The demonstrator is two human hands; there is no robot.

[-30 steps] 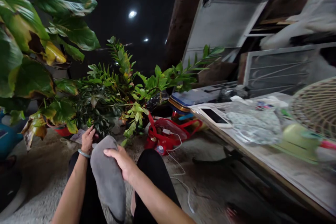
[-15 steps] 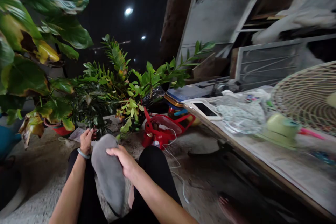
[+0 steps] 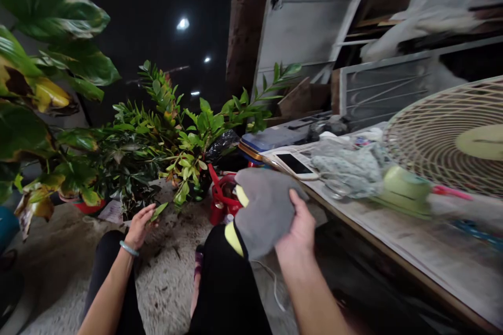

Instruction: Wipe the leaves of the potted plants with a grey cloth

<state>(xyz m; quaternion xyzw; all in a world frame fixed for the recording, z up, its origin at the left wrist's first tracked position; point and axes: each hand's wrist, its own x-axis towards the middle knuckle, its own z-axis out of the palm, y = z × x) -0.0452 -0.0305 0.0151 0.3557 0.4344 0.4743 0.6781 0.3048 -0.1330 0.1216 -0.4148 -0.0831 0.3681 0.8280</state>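
Fingers (image 3: 299,208) of the right hand (image 3: 295,235) are curled up against the underside of a grey padded cloth (image 3: 264,214) with yellow trim, gripping it above my right knee, just beside the table edge. From my remote view, that cloth has moved off the lap since the earlier views and now sits up and to the right, carried by the right hand alone. The left hand (image 3: 138,229), with a pale bracelet (image 3: 129,248) at its wrist, has let go and is open, palm up, fingers spread over the concrete floor (image 3: 168,277). A narrow green leaf (image 3: 159,212) sits at its fingertips, though I cannot tell whether they are actually pinching it. Black trousers (image 3: 223,288) fill the near foreground, and a white cable (image 3: 275,288) trails across the floor on the right. Farther out on the left stand leafy potted plants (image 3: 173,136), one in a red pot (image 3: 82,207), with a red basket (image 3: 222,193) just behind the cloth. On the right, the table (image 3: 412,243) holds a smartphone (image 3: 294,165), a clear bag of patterned fabric (image 3: 348,167) and a cream electric fan guard (image 3: 440,136).
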